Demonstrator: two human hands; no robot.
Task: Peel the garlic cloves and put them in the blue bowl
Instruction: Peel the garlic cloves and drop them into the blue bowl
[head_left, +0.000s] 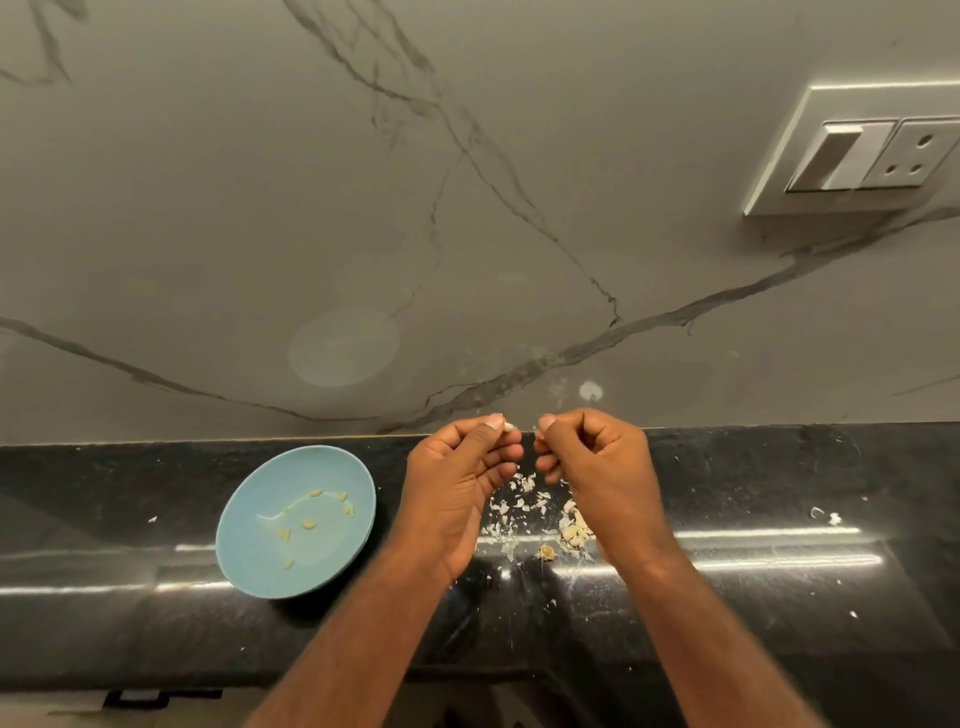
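Note:
My left hand (462, 478) pinches a small pale garlic clove (510, 427) between thumb and forefinger, raised above the black counter. A short gap away, my right hand (592, 462) has its fingers curled, thumb and forefinger pressed together; whether a bit of skin sits between them is too small to tell. The blue bowl (244, 551) stands to the left of my left hand and holds several peeled cloves (309, 524). Under my hands lies a heap of unpeeled cloves (575, 532) among papery skins (511, 506).
The black counter (753, 597) is speckled with skin scraps, some off to the right (834, 518). A marble backsplash (363, 234) rises behind it, with a switch and socket plate (862, 156) at upper right. The counter's front edge runs just below the bowl.

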